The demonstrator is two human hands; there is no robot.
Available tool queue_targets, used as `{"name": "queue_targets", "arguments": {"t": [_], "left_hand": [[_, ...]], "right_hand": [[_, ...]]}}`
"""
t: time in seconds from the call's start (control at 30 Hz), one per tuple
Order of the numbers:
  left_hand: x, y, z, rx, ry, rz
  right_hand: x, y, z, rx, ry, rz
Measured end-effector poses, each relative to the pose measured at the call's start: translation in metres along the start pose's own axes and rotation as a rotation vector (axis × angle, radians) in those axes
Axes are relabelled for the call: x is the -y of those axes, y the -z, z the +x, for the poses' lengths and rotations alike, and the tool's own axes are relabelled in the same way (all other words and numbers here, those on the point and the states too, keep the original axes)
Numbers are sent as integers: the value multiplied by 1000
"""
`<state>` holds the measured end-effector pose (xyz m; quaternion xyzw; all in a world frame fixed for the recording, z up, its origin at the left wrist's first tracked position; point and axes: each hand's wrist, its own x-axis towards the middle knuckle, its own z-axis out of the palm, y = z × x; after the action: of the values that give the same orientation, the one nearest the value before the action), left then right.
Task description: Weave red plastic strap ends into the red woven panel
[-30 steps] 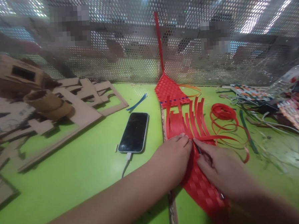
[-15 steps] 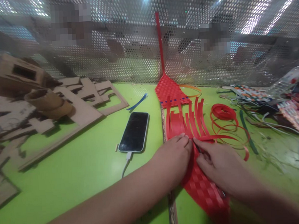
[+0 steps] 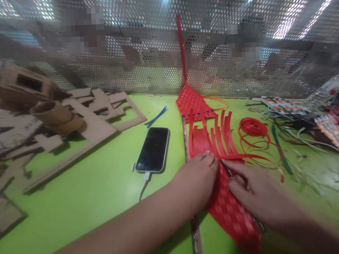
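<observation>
A red piece woven from flat strips lies under both hands, with loose strip ends standing up along its far side. My left hand presses down on the weave, fingers bent and held together at its working edge. Between the thumb and fingers of my right hand is a slim dark metal tool. Its tip reaches the weave close to my left fingertips, and its shiny rear end shows below the palm. One long red strip runs sideways to the right, just beyond my right fingers.
Behind the work lies another red woven piece with a blue-dotted band. A coil of red strip sits to the right. On the left are a phone on a cable, a blue strip and cardboard parts. A perforated screen stands behind.
My right hand has shifted slightly right and towards me, and more of the metal tool shows. The sideways red strip's free end sits a little further right. My left hand stays nearly still.
</observation>
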<state>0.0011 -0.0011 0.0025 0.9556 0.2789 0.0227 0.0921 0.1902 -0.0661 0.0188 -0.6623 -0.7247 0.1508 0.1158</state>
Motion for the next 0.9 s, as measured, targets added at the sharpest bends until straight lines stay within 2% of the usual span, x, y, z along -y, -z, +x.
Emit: {"name": "queue_targets", "arguments": {"t": [0.33, 0.53, 0.6, 0.67, 0.8, 0.87, 0.9], "left_hand": [[-1, 4, 0, 34, 7, 23], [1, 2, -2, 23, -17, 45], [3, 1, -2, 4, -4, 8], [4, 0, -3, -8, 5, -25], [7, -2, -3, -16, 2, -51], [7, -3, -4, -34, 2, -49], [7, -4, -5, -46, -3, -42]], "right_hand": [[1, -4, 13, 9, 11, -3], [-7, 6, 13, 44, -22, 97], [-15, 11, 19, -4, -110, 267], [-23, 16, 29, -20, -173, 556], [-31, 22, 51, 61, -260, 1151], [-30, 24, 60, 83, -246, 1245], [-29, 25, 64, 92, -221, 1213]]}}
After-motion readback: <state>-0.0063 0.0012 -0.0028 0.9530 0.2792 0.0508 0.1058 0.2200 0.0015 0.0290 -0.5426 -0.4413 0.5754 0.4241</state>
